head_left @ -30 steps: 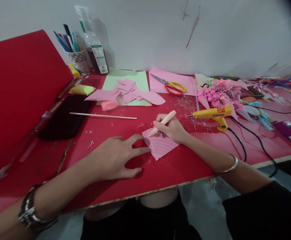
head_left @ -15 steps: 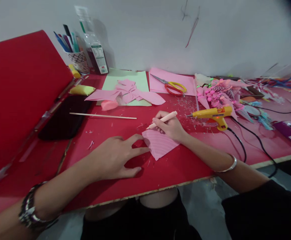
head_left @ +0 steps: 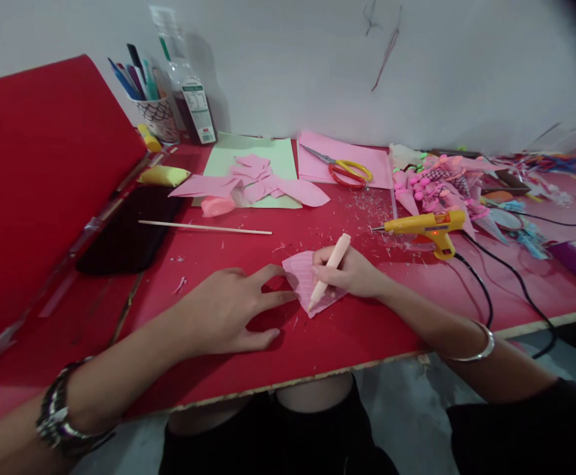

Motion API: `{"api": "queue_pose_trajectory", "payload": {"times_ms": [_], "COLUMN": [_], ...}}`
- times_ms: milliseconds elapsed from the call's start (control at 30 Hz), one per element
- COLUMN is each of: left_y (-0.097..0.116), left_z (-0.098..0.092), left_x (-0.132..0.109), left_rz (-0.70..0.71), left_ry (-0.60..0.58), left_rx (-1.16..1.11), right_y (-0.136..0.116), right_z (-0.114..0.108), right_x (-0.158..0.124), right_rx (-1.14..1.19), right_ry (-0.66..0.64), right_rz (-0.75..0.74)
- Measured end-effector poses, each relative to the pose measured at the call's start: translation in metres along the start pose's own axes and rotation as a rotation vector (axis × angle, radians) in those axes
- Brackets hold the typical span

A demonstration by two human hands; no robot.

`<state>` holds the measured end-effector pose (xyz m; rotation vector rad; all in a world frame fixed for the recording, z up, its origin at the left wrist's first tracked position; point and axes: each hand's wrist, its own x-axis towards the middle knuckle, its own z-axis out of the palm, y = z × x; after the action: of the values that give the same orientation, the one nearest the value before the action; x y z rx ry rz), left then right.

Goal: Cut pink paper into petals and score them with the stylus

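Observation:
A small pink paper piece (head_left: 299, 272) with pale curved lines lies on the red table (head_left: 248, 382). My right hand (head_left: 354, 270) grips a peach-coloured marker (head_left: 334, 260), its tip on the paper's lower corner; the hand covers the paper's right part. Fingers spread, my left hand (head_left: 238, 307) rests on the table, with fingertips at the paper's left edge. Beyond the hands lies a thin wooden stick (head_left: 203, 227). Cut pink paper shapes (head_left: 253, 181) lie on a pale green sheet (head_left: 280, 155).
Scissors (head_left: 342, 168) lie on pink sheets (head_left: 381, 158). A yellow glue gun (head_left: 426, 225) with a lit orange light and cord lies right of my right hand. Pink crafts (head_left: 441, 181) are heaped behind it. A pen cup (head_left: 156, 119), bottle (head_left: 196, 109) and black phone (head_left: 124, 234) are left.
My right hand has moved the marker from the paper's upper left edge down to its lower corner, and the marker stands steeper. My left hand stays in place.

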<state>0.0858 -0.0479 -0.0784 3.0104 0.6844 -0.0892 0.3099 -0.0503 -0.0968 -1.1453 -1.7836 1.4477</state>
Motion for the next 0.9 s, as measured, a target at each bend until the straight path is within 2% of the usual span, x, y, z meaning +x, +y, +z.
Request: {"api": "queue_pose_trajectory", "payload": {"times_ms": [333, 567, 900], "left_y": [-0.0007, -0.0005, 0.0010], "left_z": [0.0020, 0.0019, 0.0020], "left_x": [0.0005, -0.0011, -0.0007], "left_rz": [0.005, -0.003, -0.016], "left_ry": [0.028, 0.034, 0.037], "left_rx": [0.005, -0.001, 0.027], "right_y": [-0.0016, 0.0026, 0.0078], "right_z": [0.0026, 0.0012, 0.0021], "right_x": [-0.0005, 0.0021, 0.0081], "right_rx": [-0.075, -0.078, -0.088], "right_ry": [0.015, 0.094, 0.209], "right_rz": [-0.007, -0.007, -0.100]}}
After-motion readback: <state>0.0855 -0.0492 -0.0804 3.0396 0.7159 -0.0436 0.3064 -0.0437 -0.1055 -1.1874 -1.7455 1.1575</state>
